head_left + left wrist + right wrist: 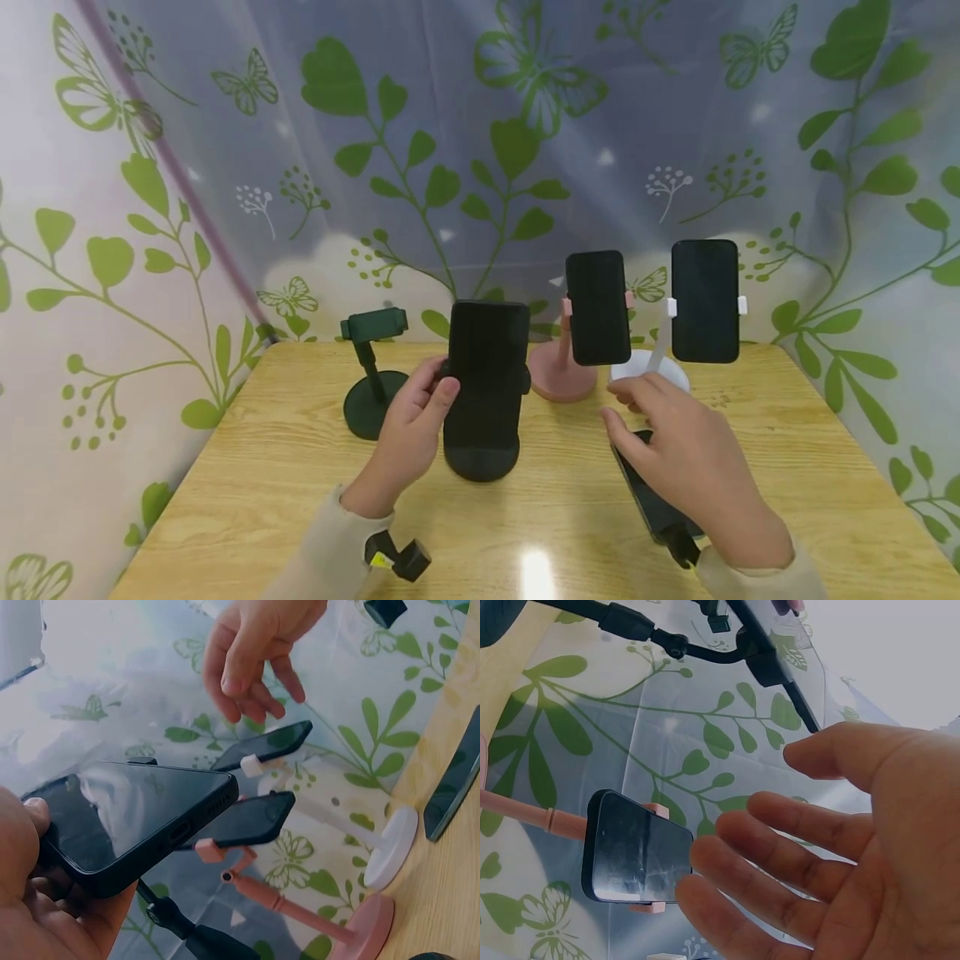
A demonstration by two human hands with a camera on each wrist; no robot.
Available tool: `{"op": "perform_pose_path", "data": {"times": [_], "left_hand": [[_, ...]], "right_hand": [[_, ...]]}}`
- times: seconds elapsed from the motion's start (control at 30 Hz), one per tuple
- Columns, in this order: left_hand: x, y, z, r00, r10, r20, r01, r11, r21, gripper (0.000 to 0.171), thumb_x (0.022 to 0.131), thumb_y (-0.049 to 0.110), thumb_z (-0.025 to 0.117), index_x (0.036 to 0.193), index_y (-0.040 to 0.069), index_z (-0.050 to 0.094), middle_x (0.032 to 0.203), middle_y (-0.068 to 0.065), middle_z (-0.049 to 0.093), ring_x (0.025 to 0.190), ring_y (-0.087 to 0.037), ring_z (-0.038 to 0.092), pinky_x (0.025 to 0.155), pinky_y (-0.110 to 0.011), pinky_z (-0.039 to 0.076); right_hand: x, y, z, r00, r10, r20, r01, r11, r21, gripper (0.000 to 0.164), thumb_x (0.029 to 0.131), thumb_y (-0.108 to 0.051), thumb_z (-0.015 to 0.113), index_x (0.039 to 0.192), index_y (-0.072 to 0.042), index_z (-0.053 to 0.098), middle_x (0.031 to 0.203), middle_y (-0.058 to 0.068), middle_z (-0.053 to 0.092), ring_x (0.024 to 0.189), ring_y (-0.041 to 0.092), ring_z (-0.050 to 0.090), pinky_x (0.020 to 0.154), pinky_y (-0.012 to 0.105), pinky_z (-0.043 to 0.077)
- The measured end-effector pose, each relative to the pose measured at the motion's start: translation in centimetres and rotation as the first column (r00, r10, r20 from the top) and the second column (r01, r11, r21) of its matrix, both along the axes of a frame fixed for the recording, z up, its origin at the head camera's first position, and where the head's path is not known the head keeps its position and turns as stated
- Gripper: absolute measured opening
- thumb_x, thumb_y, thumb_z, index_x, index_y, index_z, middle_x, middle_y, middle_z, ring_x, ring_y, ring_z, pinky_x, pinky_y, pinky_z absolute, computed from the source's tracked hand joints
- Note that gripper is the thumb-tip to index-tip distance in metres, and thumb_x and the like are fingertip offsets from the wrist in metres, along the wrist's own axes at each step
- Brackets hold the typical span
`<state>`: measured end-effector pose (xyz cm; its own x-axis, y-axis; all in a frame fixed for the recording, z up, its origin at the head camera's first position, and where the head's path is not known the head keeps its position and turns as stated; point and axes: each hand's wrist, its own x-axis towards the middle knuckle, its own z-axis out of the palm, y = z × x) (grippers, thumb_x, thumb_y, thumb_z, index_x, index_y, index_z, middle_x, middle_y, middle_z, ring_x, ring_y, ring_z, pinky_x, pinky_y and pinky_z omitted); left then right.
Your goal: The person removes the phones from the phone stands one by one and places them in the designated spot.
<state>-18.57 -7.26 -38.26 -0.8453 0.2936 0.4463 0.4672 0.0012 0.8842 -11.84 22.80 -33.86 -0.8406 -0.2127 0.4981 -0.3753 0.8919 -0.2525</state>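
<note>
A black smartphone (487,375) sits upright in a black phone stand (482,465) at the middle of the table. My left hand (411,421) grips this phone at its left side, thumb on the front edge and fingers behind; the left wrist view shows the hand (37,900) around one side of the phone (142,814). My right hand (686,442) hovers over another smartphone (651,492) lying on the table. In the right wrist view this hand (885,840) is empty, its fingers loosely spread and slightly bent.
A dark green phone stand (367,404) without a phone stands left. Behind, a pink stand (564,375) and a white stand (663,354) each hold a smartphone upright. The wooden table (255,492) meets a leaf-patterned cloth (420,150) at its back.
</note>
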Motion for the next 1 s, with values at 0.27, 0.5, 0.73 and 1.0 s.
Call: {"op": "perform_pose_path", "data": {"times": [0.27,0.5,0.73,1.0], "left_hand": [[1.3,0.6,0.3,0.998,-0.049,-0.028,0.050,0.999,0.016,0.031,0.110,0.012,0.050,0.137,-0.003,0.055,0.121,-0.018,0.065,0.109,-0.015,0.064,0.094,-0.027,0.054],[2.6,1.4,0.9,0.989,-0.140,-0.050,0.142,0.988,0.055,0.032,0.110,0.014,0.050,0.137,-0.005,0.054,0.121,-0.022,0.064,0.110,-0.015,0.066,0.095,-0.031,0.056],[3.8,2.4,1.1,0.980,-0.198,-0.016,0.198,0.978,0.064,0.029,0.111,0.013,0.049,0.135,-0.001,0.055,0.123,-0.022,0.066,0.111,-0.019,0.070,0.091,-0.039,0.059],[4.7,3.5,-0.2,0.973,-0.231,0.022,0.228,0.969,0.091,0.028,0.110,0.012,0.049,0.135,-0.001,0.054,0.124,-0.024,0.067,0.108,-0.021,0.072,0.085,-0.042,0.061]], "right_hand": [[0.2,-0.1,0.2,1.000,-0.003,-0.001,0.003,1.000,-0.017,0.021,0.093,-0.019,0.074,0.113,-0.012,0.071,0.102,0.000,0.069,0.082,0.017,0.068,0.057,0.031,0.050],[0.3,-0.2,0.3,1.000,0.020,0.005,-0.019,0.999,-0.042,0.020,0.094,-0.019,0.074,0.113,-0.015,0.070,0.102,-0.003,0.069,0.083,0.015,0.069,0.065,0.037,0.057],[0.6,-0.3,0.3,0.995,0.073,-0.064,-0.077,0.995,-0.069,0.017,0.092,-0.017,0.074,0.109,-0.019,0.070,0.098,-0.010,0.067,0.081,0.006,0.066,0.069,0.034,0.059],[0.8,-0.5,0.3,0.971,0.217,-0.095,-0.229,0.965,-0.130,0.015,0.097,-0.010,0.064,0.106,-0.022,0.068,0.097,-0.013,0.066,0.079,0.000,0.061,0.067,0.027,0.057]]}}
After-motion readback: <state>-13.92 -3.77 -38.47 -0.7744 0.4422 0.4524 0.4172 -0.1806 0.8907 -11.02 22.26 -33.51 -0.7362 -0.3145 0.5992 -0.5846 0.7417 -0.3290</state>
